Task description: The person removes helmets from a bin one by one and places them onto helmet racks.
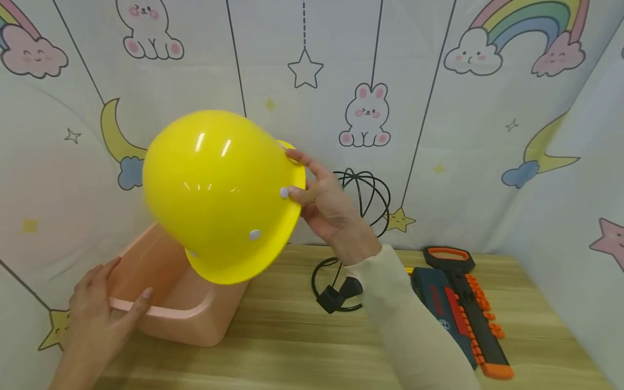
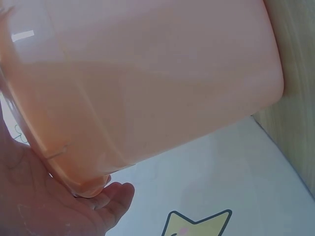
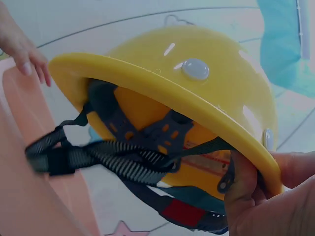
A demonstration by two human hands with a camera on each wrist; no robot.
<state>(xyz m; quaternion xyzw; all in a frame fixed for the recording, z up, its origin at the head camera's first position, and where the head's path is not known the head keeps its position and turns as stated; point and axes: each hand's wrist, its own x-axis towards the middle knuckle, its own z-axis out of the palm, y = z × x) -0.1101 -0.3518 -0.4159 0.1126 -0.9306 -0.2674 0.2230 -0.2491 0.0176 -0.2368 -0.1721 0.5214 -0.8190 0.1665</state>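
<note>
My right hand (image 1: 329,203) holds a yellow hard hat (image 1: 214,179) by its brim, thumb on the outer side near a white rivet. The hat is tilted over the pink plastic bin (image 1: 214,319), its dome toward the left in the head view. Inside the hat, the right wrist view shows a dark suspension band and a black woven chin strap (image 3: 133,160) hanging loose. My left hand (image 1: 99,309) grips the bin's near left corner, thumb over the front rim and fingers along the left side. The left wrist view shows the bin's outer wall (image 2: 162,88) close up.
Behind my right wrist stands a black wire cage (image 1: 375,189), with a black cable and plug (image 1: 331,299) on the wooden table (image 1: 287,346). At right lie a dark blue Bosch case (image 1: 436,298) and a black tool holder with orange pieces (image 1: 480,319). A printed curtain (image 1: 273,32) surrounds the table.
</note>
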